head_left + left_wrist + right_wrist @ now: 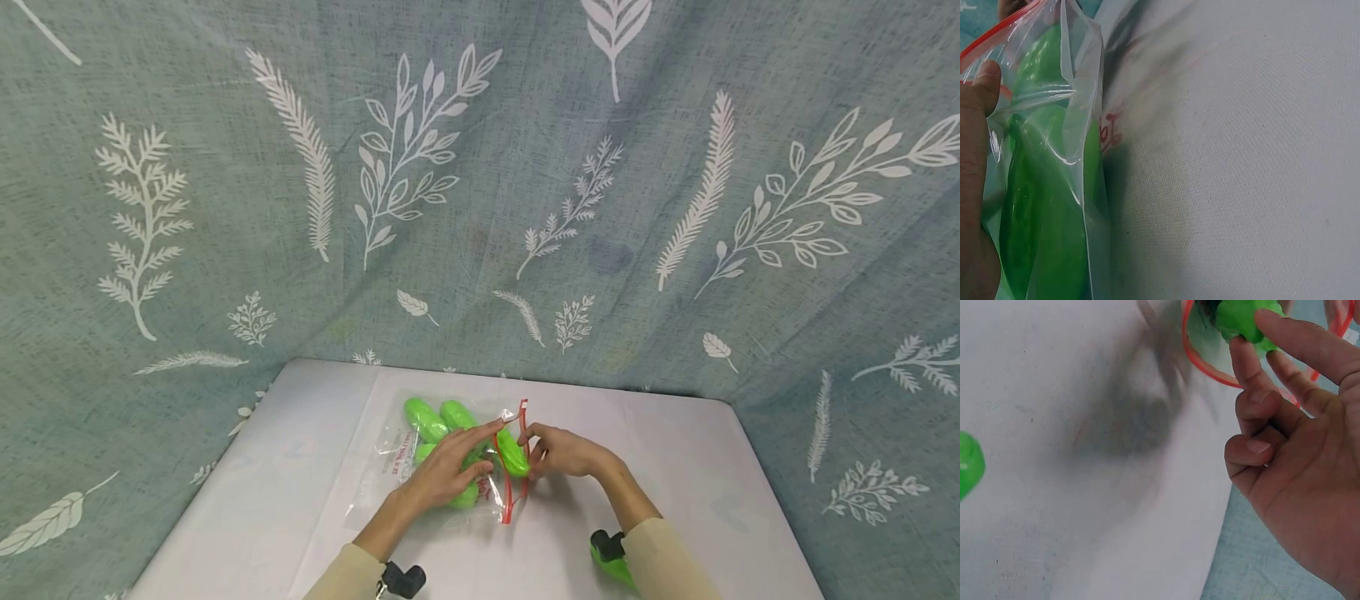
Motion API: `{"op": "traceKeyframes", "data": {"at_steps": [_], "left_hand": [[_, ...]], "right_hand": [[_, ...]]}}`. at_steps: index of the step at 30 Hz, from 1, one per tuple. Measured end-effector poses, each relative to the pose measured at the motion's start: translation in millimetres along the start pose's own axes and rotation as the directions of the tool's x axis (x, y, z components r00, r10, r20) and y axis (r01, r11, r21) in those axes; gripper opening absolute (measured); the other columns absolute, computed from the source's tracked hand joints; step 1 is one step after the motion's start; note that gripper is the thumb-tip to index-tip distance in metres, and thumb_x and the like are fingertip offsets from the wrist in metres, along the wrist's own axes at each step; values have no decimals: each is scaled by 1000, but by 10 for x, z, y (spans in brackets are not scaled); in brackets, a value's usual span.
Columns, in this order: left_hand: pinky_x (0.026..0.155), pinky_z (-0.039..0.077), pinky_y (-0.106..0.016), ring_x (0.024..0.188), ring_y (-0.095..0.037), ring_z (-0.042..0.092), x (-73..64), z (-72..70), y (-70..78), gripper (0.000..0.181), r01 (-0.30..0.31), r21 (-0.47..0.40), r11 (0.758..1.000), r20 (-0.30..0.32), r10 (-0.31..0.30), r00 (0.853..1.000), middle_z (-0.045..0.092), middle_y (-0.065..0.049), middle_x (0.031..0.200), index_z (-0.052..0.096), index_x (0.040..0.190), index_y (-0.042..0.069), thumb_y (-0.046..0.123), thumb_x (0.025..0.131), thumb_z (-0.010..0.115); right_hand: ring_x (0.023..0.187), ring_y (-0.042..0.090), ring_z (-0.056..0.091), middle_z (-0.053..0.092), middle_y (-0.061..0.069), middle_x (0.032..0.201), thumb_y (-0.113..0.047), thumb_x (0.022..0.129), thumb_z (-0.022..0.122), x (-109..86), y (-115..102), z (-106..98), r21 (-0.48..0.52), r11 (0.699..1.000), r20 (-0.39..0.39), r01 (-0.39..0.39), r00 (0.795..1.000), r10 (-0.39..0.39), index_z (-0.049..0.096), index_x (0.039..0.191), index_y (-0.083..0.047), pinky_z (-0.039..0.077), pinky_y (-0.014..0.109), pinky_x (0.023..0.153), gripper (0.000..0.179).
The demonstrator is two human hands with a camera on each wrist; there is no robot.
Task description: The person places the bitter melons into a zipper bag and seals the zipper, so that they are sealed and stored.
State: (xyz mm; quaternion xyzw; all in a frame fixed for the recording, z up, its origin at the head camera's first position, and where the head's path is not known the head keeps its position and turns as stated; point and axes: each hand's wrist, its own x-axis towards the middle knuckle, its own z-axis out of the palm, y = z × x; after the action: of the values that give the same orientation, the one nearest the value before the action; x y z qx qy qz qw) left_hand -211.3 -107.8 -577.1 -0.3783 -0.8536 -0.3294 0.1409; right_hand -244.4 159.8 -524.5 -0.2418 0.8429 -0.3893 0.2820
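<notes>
A clear zip bag (378, 492) with a red-edged mouth lies on the table, several bright green cucumbers (426, 421) inside it. My left hand (448, 467) lies over the bag at its mouth, fingers stretched out and thumb apart; in the left wrist view its thumb (988, 81) touches the plastic near the red strip. Another cucumber (512, 454) sits in the mouth, partly inside the bag. Its near end is pinched between the thumb and fingers of my right hand (566, 452). The right wrist view shows that pinched end (1241, 319), with the other fingers curled in.
One more cucumber (615, 568) lies on the white table (712, 483) below my right wrist, partly hidden by the sleeve and a black wrist mount. A grey-green leaf-patterned cloth (480, 183) hangs behind and around the table.
</notes>
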Motion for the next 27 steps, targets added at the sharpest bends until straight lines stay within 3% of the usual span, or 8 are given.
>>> {"op": "traceKeyframes", "data": {"at_steps": [10,18,27], "left_hand": [[112,40,-53,140,-16,47,4,4,-3,69,8,-14,1000,20,-8,1000,40,11,159,35,157,26,31,96,67],[114,39,-52,139,-17,47,-5,0,5,67,16,-2,1000,40,-16,999,40,10,159,35,157,25,35,98,64],[110,40,-58,139,-19,48,-4,7,1,68,-8,5,1000,23,8,1000,41,7,158,36,157,22,30,96,67]], "right_hand": [[98,21,66,72,9,107,-3,88,72,8,-22,101,39,999,110,33,993,-37,56,134,-10,51,35,86,49],[113,27,63,70,3,120,-5,85,71,24,-5,111,15,998,120,54,991,-55,59,132,-18,54,33,85,50],[120,31,59,67,1,127,-3,85,70,6,-30,139,40,997,136,63,988,-68,60,131,-16,54,32,86,50]]}}
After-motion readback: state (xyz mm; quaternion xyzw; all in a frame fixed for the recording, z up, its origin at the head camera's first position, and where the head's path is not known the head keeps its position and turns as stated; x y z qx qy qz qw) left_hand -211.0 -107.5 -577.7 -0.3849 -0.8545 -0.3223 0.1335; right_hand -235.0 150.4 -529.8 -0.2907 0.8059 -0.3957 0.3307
